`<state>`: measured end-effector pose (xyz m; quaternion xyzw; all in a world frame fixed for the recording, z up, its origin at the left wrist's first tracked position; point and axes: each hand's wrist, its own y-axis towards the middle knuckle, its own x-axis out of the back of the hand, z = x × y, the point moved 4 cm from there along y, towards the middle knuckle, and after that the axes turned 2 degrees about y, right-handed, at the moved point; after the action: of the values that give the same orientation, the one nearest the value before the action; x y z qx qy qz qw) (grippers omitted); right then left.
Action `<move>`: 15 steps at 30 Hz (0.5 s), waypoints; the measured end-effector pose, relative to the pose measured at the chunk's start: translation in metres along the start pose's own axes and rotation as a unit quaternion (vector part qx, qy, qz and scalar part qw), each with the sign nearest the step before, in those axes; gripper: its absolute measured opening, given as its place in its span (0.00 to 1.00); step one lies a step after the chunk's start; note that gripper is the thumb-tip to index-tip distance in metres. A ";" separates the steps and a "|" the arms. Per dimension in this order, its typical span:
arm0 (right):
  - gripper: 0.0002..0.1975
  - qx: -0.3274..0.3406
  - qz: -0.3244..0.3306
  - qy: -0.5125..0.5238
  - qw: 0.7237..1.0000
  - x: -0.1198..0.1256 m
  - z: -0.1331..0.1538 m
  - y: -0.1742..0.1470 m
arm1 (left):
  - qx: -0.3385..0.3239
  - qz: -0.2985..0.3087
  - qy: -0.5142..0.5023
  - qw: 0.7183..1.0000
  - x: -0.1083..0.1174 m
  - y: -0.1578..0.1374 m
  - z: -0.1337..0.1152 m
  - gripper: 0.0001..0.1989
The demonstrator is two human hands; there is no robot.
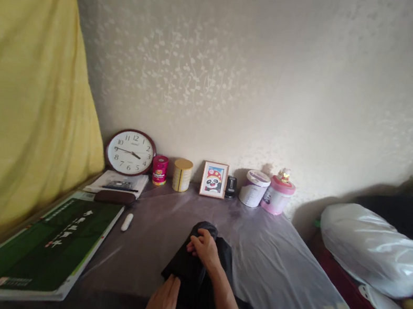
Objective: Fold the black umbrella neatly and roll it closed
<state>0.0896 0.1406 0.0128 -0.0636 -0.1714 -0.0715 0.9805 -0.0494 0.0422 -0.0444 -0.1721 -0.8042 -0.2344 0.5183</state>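
A piece of black cloth [194,280], partly folded, lies near the front edge of the table; its exact kind does not show. A narrow dark end [244,305] sticks out from it to the right. My left hand [165,302] rests on its near left edge, fingers straight and side by side, thumb apart. Reaching further forward, my right hand [204,249] is on the cloth's upper part with its fingers curled in against the fabric. Part of the cloth is hidden under my right forearm.
A plastic-covered table [281,274] carries a large green book [42,243], a brown case [115,197] and a small white object [127,222]. Along the wall stand a clock [130,152], several canisters [182,176] and a panda picture [214,180]. A white plastic bag [374,248] lies right.
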 end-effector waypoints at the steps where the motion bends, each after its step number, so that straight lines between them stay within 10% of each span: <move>1: 0.17 0.003 0.011 0.007 1.000 0.000 0.002 -0.002 | -0.004 -0.012 0.007 1.000 0.003 -0.003 0.001 0.29; 7: 0.12 0.052 0.073 0.012 0.996 0.001 0.012 -0.008 | -0.011 -0.061 0.041 0.997 0.036 -0.004 -0.024 0.20; 11: 0.10 0.063 0.085 0.004 0.994 0.001 0.010 -0.006 | -0.059 -0.028 0.038 0.997 0.048 0.011 -0.049 0.34; 15: 0.10 0.054 0.090 0.012 0.994 0.000 0.007 -0.005 | -0.039 0.012 0.033 0.999 0.057 0.015 -0.052 0.17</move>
<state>0.0863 0.1371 0.0193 -0.0251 -0.1566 0.0256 0.9870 -0.0254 0.0281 0.0292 -0.1942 -0.7749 -0.2652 0.5399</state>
